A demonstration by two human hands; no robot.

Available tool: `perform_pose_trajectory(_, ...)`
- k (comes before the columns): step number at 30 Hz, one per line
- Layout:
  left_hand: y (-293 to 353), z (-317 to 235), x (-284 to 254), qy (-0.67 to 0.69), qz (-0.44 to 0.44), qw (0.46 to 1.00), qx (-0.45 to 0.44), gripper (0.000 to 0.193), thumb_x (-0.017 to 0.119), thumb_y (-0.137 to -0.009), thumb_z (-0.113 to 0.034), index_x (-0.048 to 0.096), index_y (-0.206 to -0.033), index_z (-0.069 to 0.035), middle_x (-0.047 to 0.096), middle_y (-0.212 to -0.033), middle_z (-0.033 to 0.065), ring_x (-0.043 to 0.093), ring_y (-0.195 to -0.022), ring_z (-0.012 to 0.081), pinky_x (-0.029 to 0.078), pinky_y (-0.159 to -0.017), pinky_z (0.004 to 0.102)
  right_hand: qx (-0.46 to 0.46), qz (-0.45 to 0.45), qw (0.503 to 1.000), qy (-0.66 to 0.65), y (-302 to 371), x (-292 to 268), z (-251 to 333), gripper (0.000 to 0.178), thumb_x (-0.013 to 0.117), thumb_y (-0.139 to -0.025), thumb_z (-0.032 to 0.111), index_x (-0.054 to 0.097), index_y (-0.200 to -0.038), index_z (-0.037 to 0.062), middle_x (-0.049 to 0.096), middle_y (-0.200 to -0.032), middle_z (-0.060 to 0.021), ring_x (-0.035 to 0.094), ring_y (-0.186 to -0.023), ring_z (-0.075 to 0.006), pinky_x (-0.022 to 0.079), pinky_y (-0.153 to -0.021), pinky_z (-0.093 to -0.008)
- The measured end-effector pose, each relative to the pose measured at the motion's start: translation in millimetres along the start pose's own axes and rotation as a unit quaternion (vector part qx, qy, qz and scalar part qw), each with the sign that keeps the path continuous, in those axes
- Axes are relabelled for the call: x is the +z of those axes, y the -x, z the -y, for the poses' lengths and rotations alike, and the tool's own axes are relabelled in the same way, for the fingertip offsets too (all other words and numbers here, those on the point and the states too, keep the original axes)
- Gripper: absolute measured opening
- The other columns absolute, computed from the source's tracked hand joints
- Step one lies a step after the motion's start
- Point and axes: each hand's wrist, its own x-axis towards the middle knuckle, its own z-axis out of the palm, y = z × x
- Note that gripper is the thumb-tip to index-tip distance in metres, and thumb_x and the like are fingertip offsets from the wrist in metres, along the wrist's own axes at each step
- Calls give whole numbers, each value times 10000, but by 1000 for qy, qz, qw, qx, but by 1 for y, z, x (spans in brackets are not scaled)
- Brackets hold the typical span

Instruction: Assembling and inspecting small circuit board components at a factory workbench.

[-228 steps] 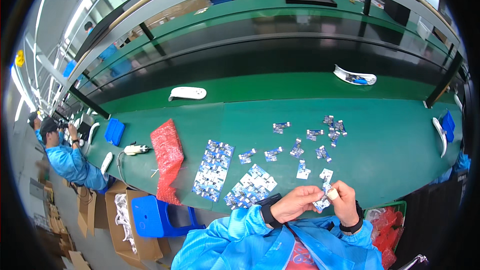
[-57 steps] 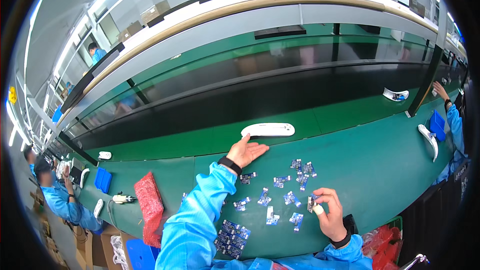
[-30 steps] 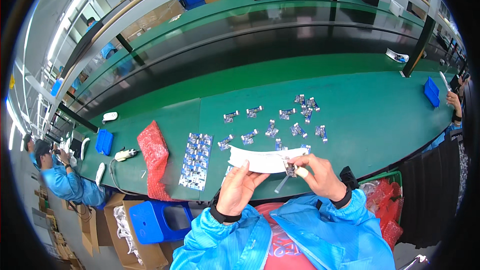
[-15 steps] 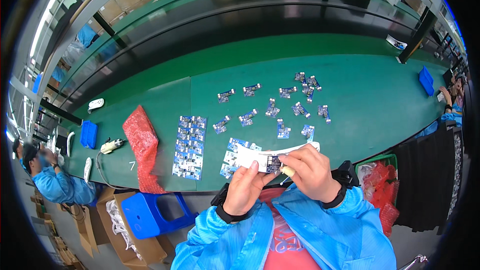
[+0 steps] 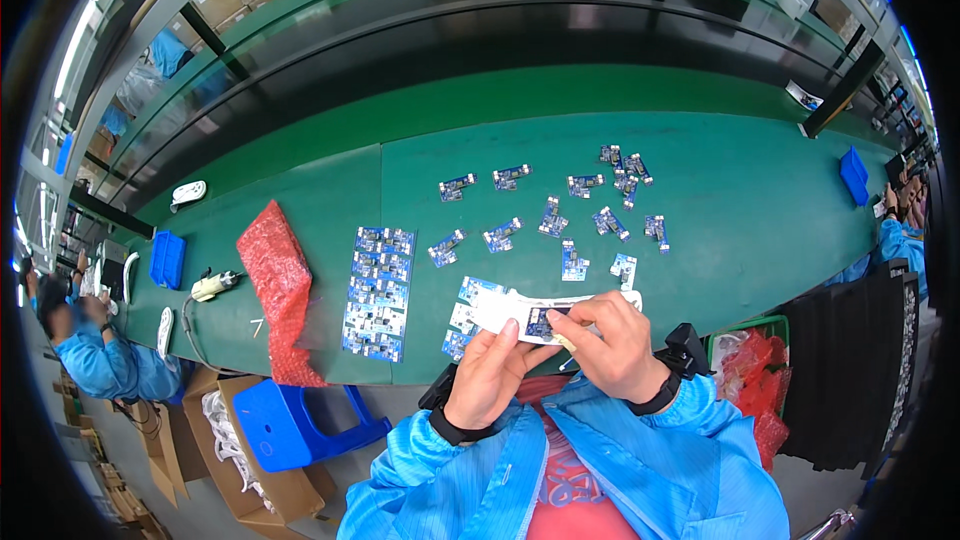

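White shell (image 5: 493, 308) clamped in left grip (image 5: 483, 385), long axis roughly 9-to-3. Dark circuit board (image 5: 539, 323) lies against shell: 1–2 o'clock from left grip, 10 o'clock from right grip (image 5: 612, 350). Right fingertips on board; can't tell pinched or just pressing. Loose blue boards (image 5: 573, 262) at 12 on worktop (image 5: 720, 230), board panel (image 5: 378, 295) at 10.

A head-worn fisheye looks down from close above the hands (image 5: 485, 380) and bench (image 5: 720, 210)

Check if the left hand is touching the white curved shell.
Touching: the head view shows the left hand holding the white curved shell, its thumb over the near edge.
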Motion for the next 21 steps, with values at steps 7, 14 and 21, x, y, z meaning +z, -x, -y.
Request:
perform_pose_trajectory(7, -2, 3, 1, -13, -11, 1000, -4, 348, 363, -1030, -239, 483, -1275, -22, 546, -1276, 112, 527, -1192, 216, 443, -1019, 429, -5, 18, 1000, 0, 3, -3, -3, 423, 698, -593, 18, 675, -1015, 37, 569, -843, -62, 565, -688, -220, 460, -543, -328)
perform_pose_trajectory(14, -3, 8, 6, -40, -11, 999, 15, 302, 413, -1008, -158, 491, -1263, -15, 559, -1259, 108, 551, -1162, 208, 483, -975, 412, 4, 20, 1000, -12, 4, -6, -7, 456, 689, -573, -9, 648, -1026, 21, 565, -841, -71, 561, -698, -225, 457, -522, -320)
perform_pose_trajectory(21, -12, 12, 10, -147, -74, 985, 53, 267, 487, -945, -44, 532, -1198, 29, 620, -1148, 127, 616, -1055, 213, 529, -903, 385, 5, 17, 1000, -24, 5, -8, -8, 480, 689, -557, -27, 647, -1033, 27, 564, -845, -70, 557, -694, -227, 457, -522, -325)
